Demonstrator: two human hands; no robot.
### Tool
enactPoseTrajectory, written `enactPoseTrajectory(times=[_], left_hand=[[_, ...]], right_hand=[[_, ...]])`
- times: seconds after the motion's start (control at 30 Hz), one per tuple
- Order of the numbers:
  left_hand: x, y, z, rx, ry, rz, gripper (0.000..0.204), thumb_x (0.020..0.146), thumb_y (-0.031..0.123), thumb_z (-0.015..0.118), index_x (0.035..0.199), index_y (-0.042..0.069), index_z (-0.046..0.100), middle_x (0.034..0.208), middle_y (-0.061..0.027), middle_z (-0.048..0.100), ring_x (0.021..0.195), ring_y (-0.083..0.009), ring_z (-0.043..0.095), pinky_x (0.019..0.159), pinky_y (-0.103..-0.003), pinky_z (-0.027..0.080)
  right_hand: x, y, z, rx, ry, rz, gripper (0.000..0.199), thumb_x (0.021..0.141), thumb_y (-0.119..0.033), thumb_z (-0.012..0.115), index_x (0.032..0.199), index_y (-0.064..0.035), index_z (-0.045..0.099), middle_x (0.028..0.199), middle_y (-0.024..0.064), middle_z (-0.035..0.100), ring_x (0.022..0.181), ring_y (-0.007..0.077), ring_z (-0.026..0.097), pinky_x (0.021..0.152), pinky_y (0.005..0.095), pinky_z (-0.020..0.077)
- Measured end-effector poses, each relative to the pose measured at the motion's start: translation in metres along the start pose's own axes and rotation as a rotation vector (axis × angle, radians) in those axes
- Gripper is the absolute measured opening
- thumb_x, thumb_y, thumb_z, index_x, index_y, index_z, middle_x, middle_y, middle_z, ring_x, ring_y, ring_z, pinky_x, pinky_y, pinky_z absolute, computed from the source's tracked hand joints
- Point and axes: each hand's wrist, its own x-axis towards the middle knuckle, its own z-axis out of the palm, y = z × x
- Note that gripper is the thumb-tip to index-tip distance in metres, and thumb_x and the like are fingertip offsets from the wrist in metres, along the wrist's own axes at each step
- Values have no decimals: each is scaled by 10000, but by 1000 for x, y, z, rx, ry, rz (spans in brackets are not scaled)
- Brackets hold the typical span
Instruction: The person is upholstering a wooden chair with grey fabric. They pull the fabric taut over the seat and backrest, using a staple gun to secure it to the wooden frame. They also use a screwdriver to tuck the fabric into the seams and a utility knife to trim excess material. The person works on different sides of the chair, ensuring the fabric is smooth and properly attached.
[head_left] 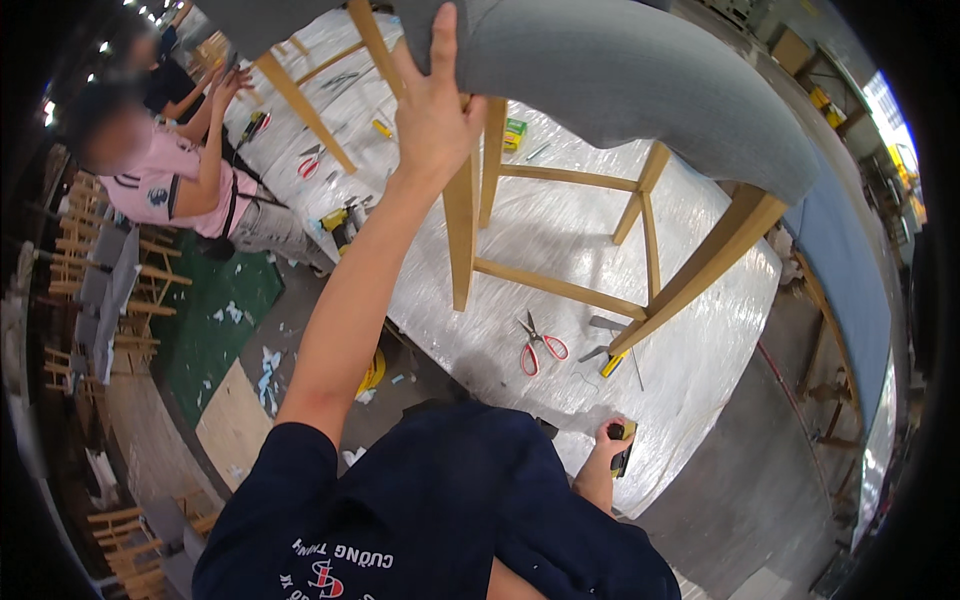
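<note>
A chair with grey fabric upholstery point(640, 75) and pale wooden legs point(462, 235) stands on the plastic-covered table. My left hand point(435, 125) grips it at the top of a near leg, one finger stretched along the grey fabric. Down by the table's near edge, my right hand point(606, 436) is closed round a black and yellow tool point(624, 448), which looks like a staple gun; my fingers partly hide it. Between my hands and the chair lie red-handled scissors point(541, 346). A yellow-handled tool point(613, 364) rests beside a chair leg's foot.
At the left, a co-worker in a pink shirt point(160, 190) handles another chair point(310, 110); a second person in dark clothes point(165, 85) stands behind. More red scissors point(309, 165), a yellow-black power tool point(340, 225) and a green-yellow box point(514, 134) lie on the table point(700, 430).
</note>
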Motion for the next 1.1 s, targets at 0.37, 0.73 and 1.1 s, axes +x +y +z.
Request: enactPoseTrajectory(times=[0.37, 0.73, 1.1], left_hand=[[-6, -9, -5, -134, 77, 65, 1053, 812, -28, 706, 1677, 273, 188, 1511, -343, 318, 989, -522, 659, 793, -492, 608], [-20, -17, 7, -140, 118, 101, 1057, 784, 15, 735, 1646, 353, 225, 1508, -299, 319, 1107, -516, 631, 850, -505, 596], [-36, -12, -2, -208, 140, 67, 1034, 769, -63, 707, 1603, 405, 314, 1543, -256, 330, 1158, -506, 634, 816, -488, 620]], right_hand=[[-202, 205, 167, -1218, -828, -1012, 475, 981, -60, 689, 1420, 29, 531, 1398, 176, 581, 1259, 302, 596, 1065, 435, 509], [-349, 458, 308, -1560, -1734, -974, 355, 874, 15, 690, 1221, -20, 622, 1201, 119, 606, 1154, 239, 594, 1053, 363, 451], [-360, 489, 326, -1382, -1778, -636, 374, 865, 13, 688, 1236, -16, 651, 1237, 88, 647, 1141, 193, 606, 1025, 342, 466]])
